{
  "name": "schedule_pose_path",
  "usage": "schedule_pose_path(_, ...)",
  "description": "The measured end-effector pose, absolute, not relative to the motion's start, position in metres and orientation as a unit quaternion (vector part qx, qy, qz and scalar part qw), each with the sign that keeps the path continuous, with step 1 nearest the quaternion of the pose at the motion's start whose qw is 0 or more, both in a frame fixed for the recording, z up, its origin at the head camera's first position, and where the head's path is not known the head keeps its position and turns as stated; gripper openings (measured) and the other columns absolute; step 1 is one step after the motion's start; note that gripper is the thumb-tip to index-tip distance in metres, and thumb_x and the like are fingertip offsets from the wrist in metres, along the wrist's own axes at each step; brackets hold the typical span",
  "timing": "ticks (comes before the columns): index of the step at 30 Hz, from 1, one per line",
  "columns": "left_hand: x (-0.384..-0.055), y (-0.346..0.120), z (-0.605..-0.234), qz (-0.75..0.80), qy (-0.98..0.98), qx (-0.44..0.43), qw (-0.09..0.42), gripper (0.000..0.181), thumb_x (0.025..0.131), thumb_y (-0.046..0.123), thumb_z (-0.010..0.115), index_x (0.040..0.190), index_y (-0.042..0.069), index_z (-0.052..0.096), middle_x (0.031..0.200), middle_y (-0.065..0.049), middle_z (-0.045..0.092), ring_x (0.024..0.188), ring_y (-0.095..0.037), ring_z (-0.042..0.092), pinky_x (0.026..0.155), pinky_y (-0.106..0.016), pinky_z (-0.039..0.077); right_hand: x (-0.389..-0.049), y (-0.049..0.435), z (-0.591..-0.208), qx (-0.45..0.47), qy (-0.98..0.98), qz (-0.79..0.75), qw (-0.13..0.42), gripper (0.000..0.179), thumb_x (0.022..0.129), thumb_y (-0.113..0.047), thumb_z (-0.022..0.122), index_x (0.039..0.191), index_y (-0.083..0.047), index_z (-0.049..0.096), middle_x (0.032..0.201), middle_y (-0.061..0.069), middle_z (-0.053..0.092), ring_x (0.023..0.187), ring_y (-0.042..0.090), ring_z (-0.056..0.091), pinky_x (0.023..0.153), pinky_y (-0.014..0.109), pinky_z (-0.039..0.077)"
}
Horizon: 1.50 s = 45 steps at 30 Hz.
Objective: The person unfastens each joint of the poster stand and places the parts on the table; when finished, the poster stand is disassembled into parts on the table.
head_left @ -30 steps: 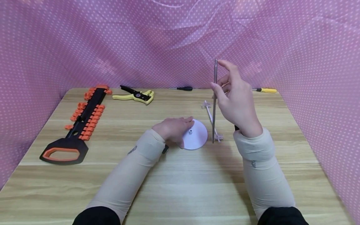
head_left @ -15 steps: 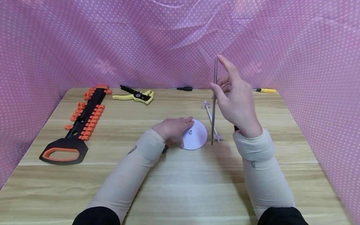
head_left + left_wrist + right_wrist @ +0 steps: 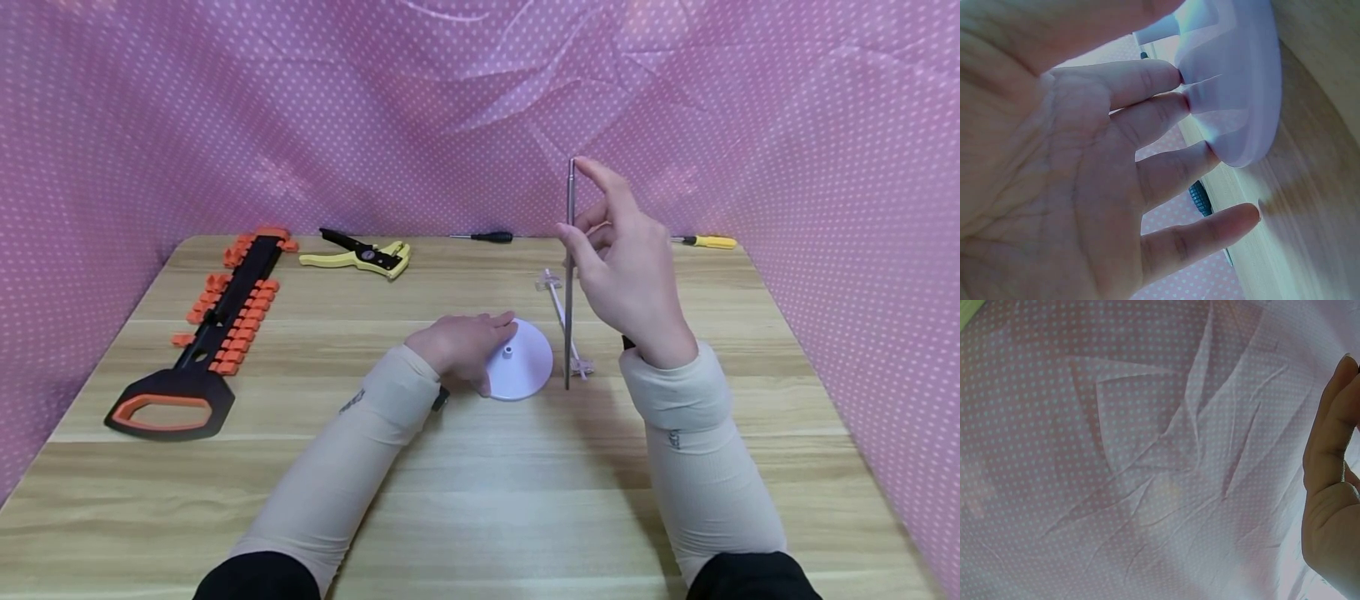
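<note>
My right hand pinches a thin metal rod between thumb and fingers. The rod stands nearly upright, and the index fingertip is at its top end. In the right wrist view only part of the right hand shows at the right edge; the rod is out of sight there. My left hand rests at the left edge of a white round disc with a small hollow peg in its middle. The left wrist view shows straight, spread fingers, several of them touching the disc.
Behind the rod lies a white stick with clear end pieces. A black rack with orange clips is at left. Yellow wire strippers, a black-handled screwdriver and a yellow-handled tool lie along the back.
The rod's top has shifted slightly left and the rod is now straighter. My right index fingertip rose a little, then came down to the rod's top. The left hand and disc stayed still.
</note>
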<state>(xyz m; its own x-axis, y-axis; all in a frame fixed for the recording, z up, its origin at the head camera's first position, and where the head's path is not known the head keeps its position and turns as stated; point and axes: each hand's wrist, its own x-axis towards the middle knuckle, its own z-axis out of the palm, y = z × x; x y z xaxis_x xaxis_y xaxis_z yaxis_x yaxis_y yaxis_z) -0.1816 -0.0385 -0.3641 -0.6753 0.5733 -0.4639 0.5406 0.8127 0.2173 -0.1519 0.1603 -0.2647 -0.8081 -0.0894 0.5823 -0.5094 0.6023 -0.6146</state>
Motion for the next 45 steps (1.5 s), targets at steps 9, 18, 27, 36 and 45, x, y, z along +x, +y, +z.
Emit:
schedule_pose_path(9, -0.181, -0.039, -0.366, 0.035, 0.914, 0.302, 0.270, 0.112, 0.082, 0.025, 0.093, 0.170, 0.017, 0.025, 0.180, 0.000, 0.013, 0.163, -0.028, 0.025, 0.129, -0.053, 0.033, -0.151, 0.160, -0.268, 0.179, -0.857, 0.410, 0.254, 0.065, 0.098, -0.004, 0.074, 0.157, -0.015, 0.048, 0.090, 0.011, 0.071, 0.070, 0.023, 0.076, 0.065, 0.008, 0.052)
schedule_pose_path(18, -0.180, -0.039, -0.366, 0.034, 0.914, 0.299, 0.270, 0.113, 0.081, 0.026, 0.093, 0.170, 0.018, 0.025, 0.180, 0.001, 0.013, 0.163, -0.030, 0.026, 0.128, -0.054, 0.034, -0.150, 0.160, -0.268, 0.177, -0.861, 0.400, 0.260, 0.065, 0.098, -0.005, 0.074, 0.156, -0.015, 0.049, 0.091, 0.010, 0.071, 0.073, 0.023, 0.077, 0.066, 0.006, 0.051)
schedule_pose_path(27, -0.182, -0.038, -0.366, 0.030, 0.915, 0.299, 0.268, 0.113, 0.081, 0.026, 0.093, 0.170, 0.018, 0.025, 0.180, 0.001, 0.013, 0.163, -0.030, 0.026, 0.129, -0.054, 0.033, -0.154, 0.169, -0.265, 0.163, -0.860, 0.411, 0.255, 0.063, 0.099, -0.004, 0.073, 0.157, -0.014, 0.050, 0.091, 0.011, 0.070, 0.069, 0.016, 0.073, 0.063, 0.008, 0.052)
schedule_pose_path(36, -0.182, -0.038, -0.368, 0.030, 0.916, 0.300, 0.265, 0.113, 0.081, 0.027, 0.093, 0.170, 0.017, 0.025, 0.180, 0.001, 0.013, 0.163, -0.029, 0.026, 0.128, -0.053, 0.034, -0.155, 0.178, -0.261, 0.141, -0.864, 0.424, 0.232, 0.064, 0.101, -0.009, 0.072, 0.158, -0.018, 0.047, 0.091, 0.008, 0.069, 0.063, -0.009, 0.065, 0.055, 0.011, 0.054)
schedule_pose_path(45, -0.182, -0.038, -0.368, 0.028, 0.916, 0.296, 0.267, 0.113, 0.081, 0.027, 0.093, 0.171, 0.018, 0.024, 0.180, 0.002, 0.012, 0.163, -0.029, 0.025, 0.129, -0.053, 0.033, -0.156, 0.181, -0.260, 0.129, -0.867, 0.427, 0.222, 0.064, 0.101, -0.013, 0.073, 0.158, -0.020, 0.047, 0.092, 0.007, 0.070, 0.061, -0.007, 0.066, 0.053, 0.013, 0.054)
